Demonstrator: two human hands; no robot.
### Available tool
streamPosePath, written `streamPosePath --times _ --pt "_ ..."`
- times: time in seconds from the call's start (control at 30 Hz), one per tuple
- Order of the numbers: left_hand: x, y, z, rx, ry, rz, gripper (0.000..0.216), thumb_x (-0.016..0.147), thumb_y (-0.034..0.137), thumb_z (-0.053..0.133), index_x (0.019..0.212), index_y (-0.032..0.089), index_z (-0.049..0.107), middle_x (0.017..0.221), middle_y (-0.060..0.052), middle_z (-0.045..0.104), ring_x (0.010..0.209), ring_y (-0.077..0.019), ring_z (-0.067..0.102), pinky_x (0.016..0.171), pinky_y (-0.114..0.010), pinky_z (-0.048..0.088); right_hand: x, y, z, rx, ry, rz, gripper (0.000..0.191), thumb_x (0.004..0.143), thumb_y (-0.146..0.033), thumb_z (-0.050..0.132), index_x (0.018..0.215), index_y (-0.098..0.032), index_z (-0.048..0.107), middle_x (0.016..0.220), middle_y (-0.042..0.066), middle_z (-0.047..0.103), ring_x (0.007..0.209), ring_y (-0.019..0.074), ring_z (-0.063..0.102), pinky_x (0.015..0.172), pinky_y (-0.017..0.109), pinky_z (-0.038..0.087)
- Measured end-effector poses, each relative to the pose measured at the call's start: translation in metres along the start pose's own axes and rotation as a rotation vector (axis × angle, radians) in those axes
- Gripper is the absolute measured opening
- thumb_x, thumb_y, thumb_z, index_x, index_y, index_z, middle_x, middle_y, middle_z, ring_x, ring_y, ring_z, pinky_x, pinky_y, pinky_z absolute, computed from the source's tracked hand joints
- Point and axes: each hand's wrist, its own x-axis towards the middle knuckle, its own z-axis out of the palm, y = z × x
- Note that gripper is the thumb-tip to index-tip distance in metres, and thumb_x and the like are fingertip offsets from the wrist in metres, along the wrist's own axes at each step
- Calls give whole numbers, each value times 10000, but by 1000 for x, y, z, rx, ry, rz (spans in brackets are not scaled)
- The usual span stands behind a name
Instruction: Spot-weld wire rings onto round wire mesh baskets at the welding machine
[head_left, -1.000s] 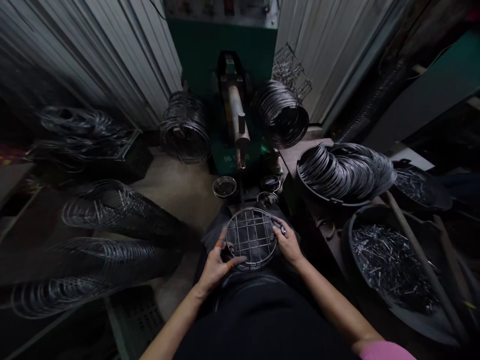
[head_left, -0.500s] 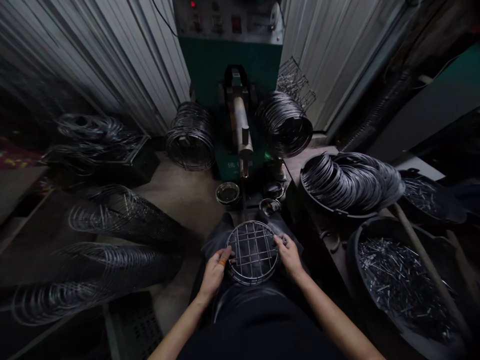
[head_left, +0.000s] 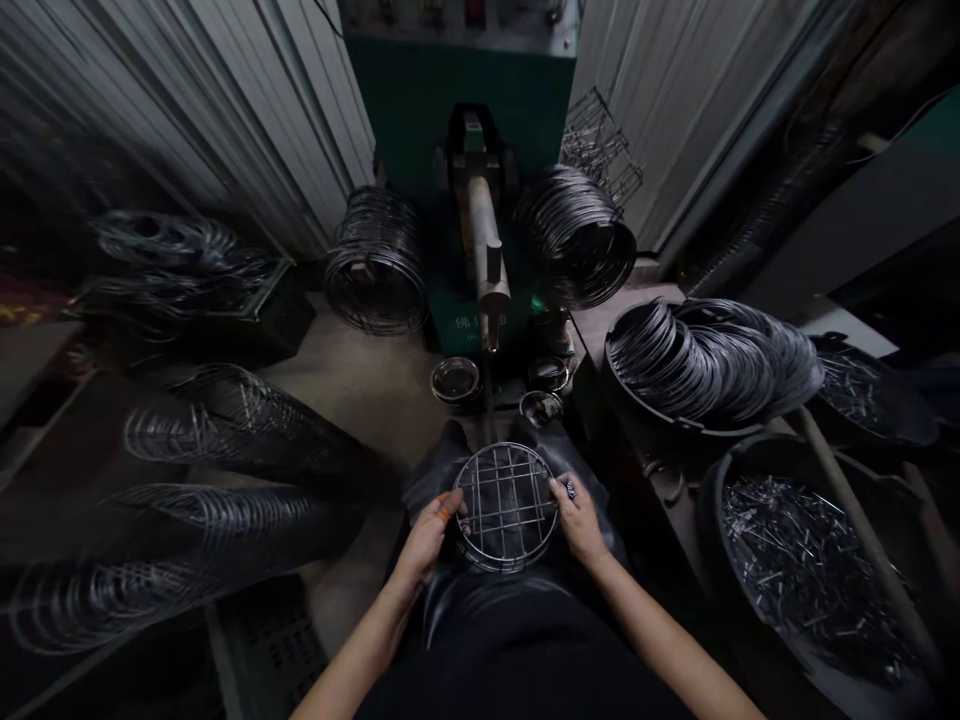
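Observation:
Over my lap I hold a round wire rack (head_left: 507,508), a metal ring crossed by a grid of thin rods. My left hand (head_left: 427,535) grips its left rim, with an orange band showing on one finger. On the opposite rim, the fingers of my right hand (head_left: 579,520) are closed, and a small dark object shows at them that I cannot make out. Just beyond the rack stands a green machine (head_left: 457,80) whose metal arm (head_left: 487,240) ends in a narrow tip above and ahead of the rack.
Wire coils hang left (head_left: 377,260) and right (head_left: 581,235) of the machine. Small bowls (head_left: 455,380) stand below its tip. At right are a basin of wire rings (head_left: 712,360) and a tub of short rods (head_left: 817,570). Stacked wire rings (head_left: 247,415) stand at left.
The view has tilted slightly downward, so the machine sits higher in the picture. Both hands keep hold of the rack, which is nearly in the same place.

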Motion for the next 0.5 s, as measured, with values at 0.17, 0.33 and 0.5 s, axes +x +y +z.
streamPosePath --times 0.17,0.33,0.5 --pt "-7 9 -4 -86 0 -66 506 557 563 768 769 153 560 605 6 614 552 -127 579 543 -219 455 -1 -3 -1 49 -2 28 331 769 -486 505 617 -205 422 586 -43 363 583 124 360 561 245 320" --pt "-11 7 -12 16 26 -3 609 654 734 569 849 157 547 628 -23 634 562 -165 596 527 -247 442 -6 -6 -1 57 28 24 327 757 -480 531 612 -201 440 584 -39 394 579 125 376 557 247 335" --pt "18 19 -13 253 148 358 644 667 704 591 977 139 596 960 -95 666 934 -256 617 750 -316 493 -10 -3 -1 52 50 -9 341 756 -502 530 612 -199 468 582 -29 440 587 134 412 545 244 365"
